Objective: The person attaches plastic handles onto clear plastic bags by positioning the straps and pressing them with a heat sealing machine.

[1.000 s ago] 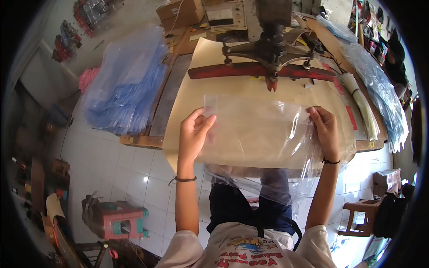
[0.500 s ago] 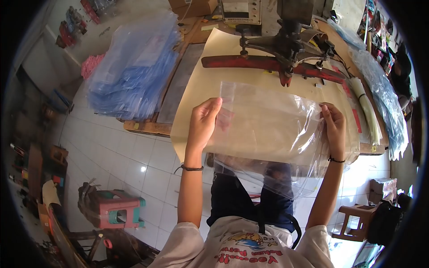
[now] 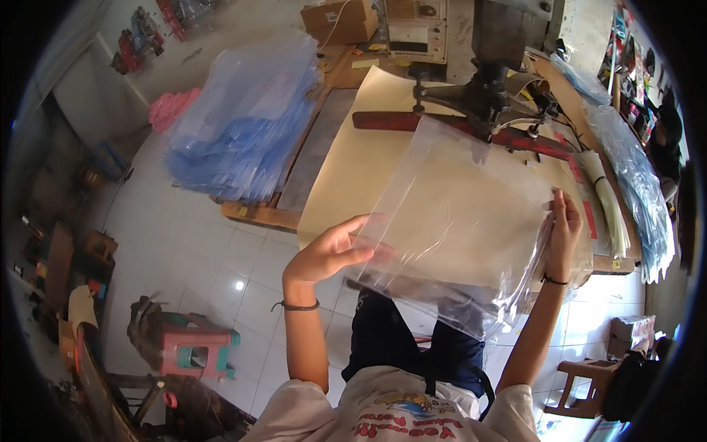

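A clear plastic sheet (image 3: 456, 202), perhaps a bag, is spread above a brown paper sheet (image 3: 346, 158) on the workbench, its lower part sagging over the front edge. My right hand (image 3: 563, 232) pinches its right edge, where the film is bunched and shiny. At the lower left edge is my left hand (image 3: 328, 254), open, with the thumb apart and some fingers showing through the film. The upper left corner of the plastic overlaps the red bar (image 3: 390, 121) of a press (image 3: 486, 99).
A thick pile of bluish plastic sheets (image 3: 236, 125) lies at the bench's left. On the right are a whitish bundle (image 3: 605, 195) and crumpled plastic (image 3: 626, 166). Behind stand a control box (image 3: 417, 33) and a cardboard box (image 3: 339, 20). A pink-green stool (image 3: 195, 346) stands on the tiled floor.
My left hand has moved down and opened from its pinch on the left edge. The plastic's left side has swung up and tilted over the red bar. My right hand keeps its hold.
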The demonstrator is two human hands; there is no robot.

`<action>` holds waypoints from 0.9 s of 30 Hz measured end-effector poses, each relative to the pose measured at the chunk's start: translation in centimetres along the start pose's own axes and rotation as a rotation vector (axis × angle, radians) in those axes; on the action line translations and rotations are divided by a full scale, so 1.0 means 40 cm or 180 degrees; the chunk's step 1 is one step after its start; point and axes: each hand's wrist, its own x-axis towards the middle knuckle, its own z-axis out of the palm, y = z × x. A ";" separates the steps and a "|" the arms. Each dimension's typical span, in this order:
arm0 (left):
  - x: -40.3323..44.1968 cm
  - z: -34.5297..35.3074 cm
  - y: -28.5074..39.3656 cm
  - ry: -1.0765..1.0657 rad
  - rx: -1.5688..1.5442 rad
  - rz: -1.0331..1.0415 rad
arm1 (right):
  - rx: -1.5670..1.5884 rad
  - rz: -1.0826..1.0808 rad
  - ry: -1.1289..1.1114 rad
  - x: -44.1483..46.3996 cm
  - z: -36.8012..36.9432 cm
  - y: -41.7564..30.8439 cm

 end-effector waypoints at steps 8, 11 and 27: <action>-0.062 0.057 -0.005 0.0867 0.0084 0.0115 | -0.0028 -0.0020 -0.0003 -0.001 0.001 0.012; -0.056 0.069 -0.007 0.0948 0.0094 0.0136 | -0.0224 -0.0101 0.0053 -0.017 0.018 -0.022; -0.185 0.009 -0.086 0.1659 0.0419 0.0342 | -0.0093 0.0682 -0.2657 -0.300 -0.203 -0.115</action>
